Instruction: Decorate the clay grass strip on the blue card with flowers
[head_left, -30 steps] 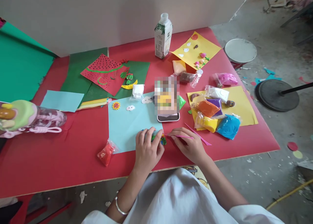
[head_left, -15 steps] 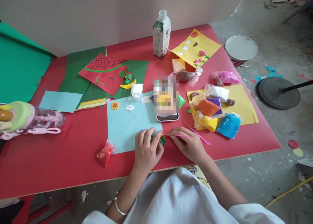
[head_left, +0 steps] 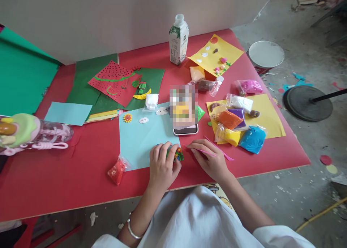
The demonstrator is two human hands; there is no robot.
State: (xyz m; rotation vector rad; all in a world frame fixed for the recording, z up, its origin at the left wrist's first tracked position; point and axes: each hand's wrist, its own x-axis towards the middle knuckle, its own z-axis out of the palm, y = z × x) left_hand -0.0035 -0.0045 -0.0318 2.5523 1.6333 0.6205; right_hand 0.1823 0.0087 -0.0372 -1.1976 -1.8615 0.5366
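Observation:
My left hand (head_left: 163, 165) curls over a green clay piece (head_left: 179, 154) with red, yellow and blue bits, resting at the lower right edge of a light blue sheet (head_left: 138, 143). Its fingers hide much of the piece. Just to the right, my right hand (head_left: 210, 161) pinches a thin pink modelling tool (head_left: 208, 152), its tip pointing left towards the clay and apart from it. A second pink tool (head_left: 227, 156) lies beyond that hand. On the blue sheet are a clay sun (head_left: 127, 118) and a white clay cloud (head_left: 144, 120).
A phone (head_left: 185, 130) with a blurred screen stands ahead of my hands. Bags of coloured clay (head_left: 253, 139) cover a yellow sheet at right; a red clay bag (head_left: 118, 171) lies at left. A carton bottle (head_left: 179, 40) and a pink-corded drink bottle (head_left: 52, 130) stand farther out.
The pink tool in my right hand has tilted and its tip has drawn slightly back from the clay piece. My left hand stays in place, with a little more of the clay showing.

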